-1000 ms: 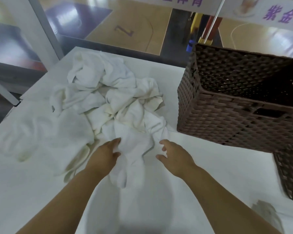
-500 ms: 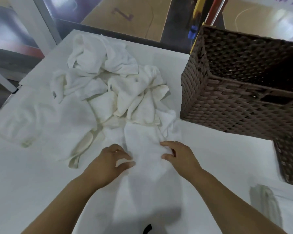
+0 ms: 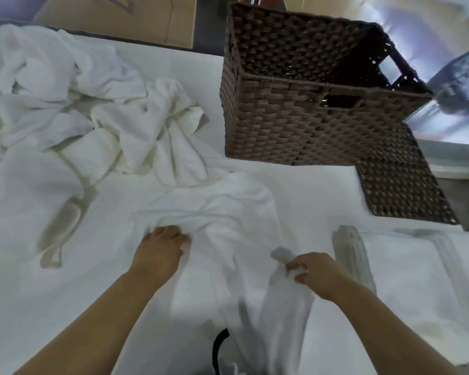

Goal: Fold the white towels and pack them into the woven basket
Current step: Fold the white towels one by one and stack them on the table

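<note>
A single white towel [image 3: 228, 212] lies crumpled on the white table in front of me, trailing off the near edge. My left hand [image 3: 157, 250] grips its left side, fingers curled into the cloth. My right hand [image 3: 314, 274] pinches a bunched fold of the same towel at its right side. A heap of rumpled white towels [image 3: 73, 98] sits at the far left. The brown woven basket [image 3: 295, 123] stands at the far right of centre, and its inside looks dark with no towel visible in it.
A flat woven lid [image 3: 401, 182] lies beside the basket on the right. A folded white towel [image 3: 406, 269] rests on the table to the right of my right hand. The white table [image 3: 38, 280] spreads to the left. A black strap [image 3: 218, 347] hangs near the bottom edge.
Both hands pulled one towel out of the heap toward me and closed on it. My right hand moved right and lifted a fold. The view tilted down and shifted right.
</note>
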Demonstrator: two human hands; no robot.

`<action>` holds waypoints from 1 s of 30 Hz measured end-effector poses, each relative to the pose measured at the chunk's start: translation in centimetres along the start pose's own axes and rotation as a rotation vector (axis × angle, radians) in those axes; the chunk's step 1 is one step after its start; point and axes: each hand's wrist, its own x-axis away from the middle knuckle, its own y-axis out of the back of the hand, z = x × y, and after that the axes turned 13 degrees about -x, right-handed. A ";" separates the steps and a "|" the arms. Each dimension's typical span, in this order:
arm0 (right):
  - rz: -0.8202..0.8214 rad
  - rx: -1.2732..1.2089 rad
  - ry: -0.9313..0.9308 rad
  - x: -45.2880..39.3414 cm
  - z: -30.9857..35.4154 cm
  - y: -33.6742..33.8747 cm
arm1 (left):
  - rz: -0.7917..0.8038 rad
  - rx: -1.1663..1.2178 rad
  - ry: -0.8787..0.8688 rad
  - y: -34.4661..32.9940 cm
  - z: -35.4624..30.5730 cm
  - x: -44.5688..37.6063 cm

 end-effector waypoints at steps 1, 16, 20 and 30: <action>0.018 -0.011 -0.013 0.2 -0.2 -0.1 | -0.040 0.026 0.008 -0.2 -0.1 0.2; -0.250 -0.268 -0.100 -2.7 5.5 -3.6 | -0.038 0.073 0.405 -2.4 1.9 3.1; -0.293 -0.240 -0.181 -2.4 4.8 -4.7 | -0.146 0.490 0.587 -1.4 1.4 2.8; -0.392 -0.463 -0.204 -1.2 1.9 -5.2 | -0.011 0.533 0.524 1.2 2.9 1.3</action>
